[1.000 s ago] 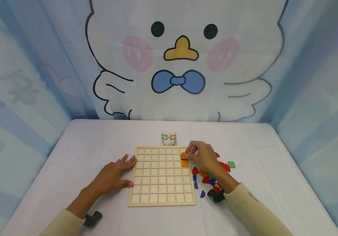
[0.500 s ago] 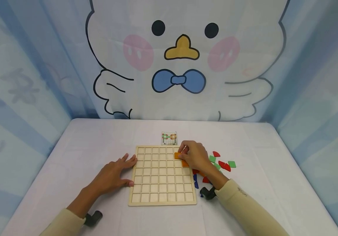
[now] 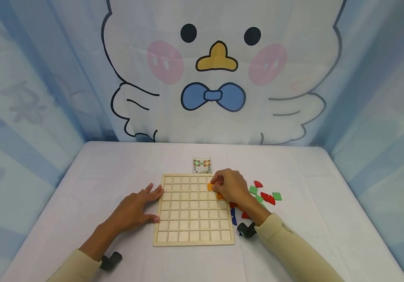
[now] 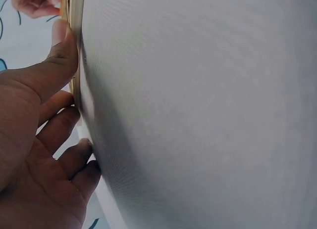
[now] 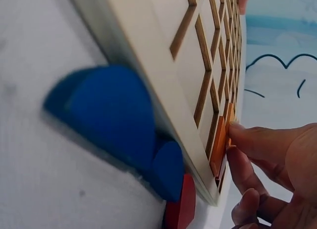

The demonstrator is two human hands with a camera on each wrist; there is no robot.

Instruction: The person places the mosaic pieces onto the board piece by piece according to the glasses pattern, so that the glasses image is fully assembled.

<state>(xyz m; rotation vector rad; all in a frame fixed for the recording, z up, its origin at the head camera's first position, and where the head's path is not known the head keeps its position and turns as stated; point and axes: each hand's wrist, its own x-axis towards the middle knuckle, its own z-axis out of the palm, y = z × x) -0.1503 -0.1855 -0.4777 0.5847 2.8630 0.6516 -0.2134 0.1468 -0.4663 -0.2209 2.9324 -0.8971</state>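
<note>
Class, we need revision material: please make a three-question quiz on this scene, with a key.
1. Which hand touches the left edge of the grid board?
2. True or false: the picture card is lying on top of the grid board.
3. What colour is the piece the right hand touches? a) blue b) orange c) green

Key: 1. the left hand; 2. false, the picture card lies beyond the far edge; 3. b, the orange piece.

Your left sleeve (image 3: 76, 268), left of the gridded board (image 3: 194, 244), is pale beige and reaches the wrist. Your right sleeve (image 3: 298, 250), right of the board, matches it and bears small dark lettering (image 3: 287, 228), too small to read. You wear a stubby black left wrist device (image 3: 111, 261) and, nearer the board, a rounded black right wrist device (image 3: 246, 230).
</note>
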